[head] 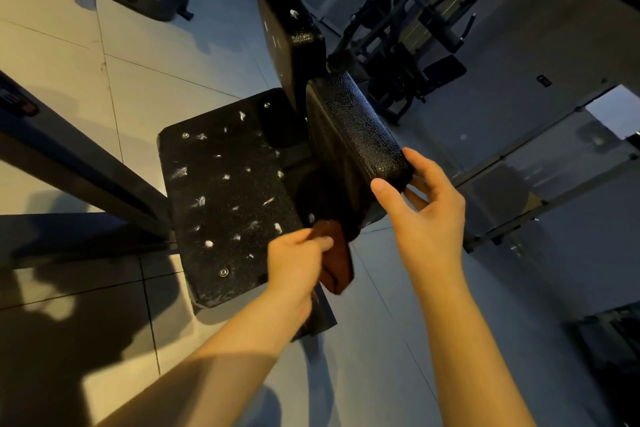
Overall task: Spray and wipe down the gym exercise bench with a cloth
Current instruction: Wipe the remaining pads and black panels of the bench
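Standing over the person's shoulder, I see the black bench seat (225, 201) lying flat just left of centre, at about nine o'clock, its grainy surface dotted with white flecks and smears; I cannot tell whether they are spray or wear. From the seat's far right edge a narrow upright pad (287, 35) rises toward twelve o'clock, with a few of the same white marks on it. A second, pebble-textured pad (353, 135) slants from the centre down toward four o'clock. The right hand (426, 215) has hold of that pad's near end: the thumb presses on the face toward us, and the fingers curl round the far corner, clasping it firmly. The left hand (298, 256), at about six o'clock, is closed tight on a rust-brown cloth (337, 263), thumb pinching it against curled fingers. The cloth hangs bunched to the right of the fist, and its top edge sits against the lower tip of the textured pad, just beside the seat's near right corner. Both forearms are bare and reach in from the bottom edge. A dark steel beam (69, 156) runs from nine o'clock in under the seat, and the pale tiled floor (138, 80) spreads beneath it all. A weight machine (415, 35) stands well apart at one o'clock, in dim light.
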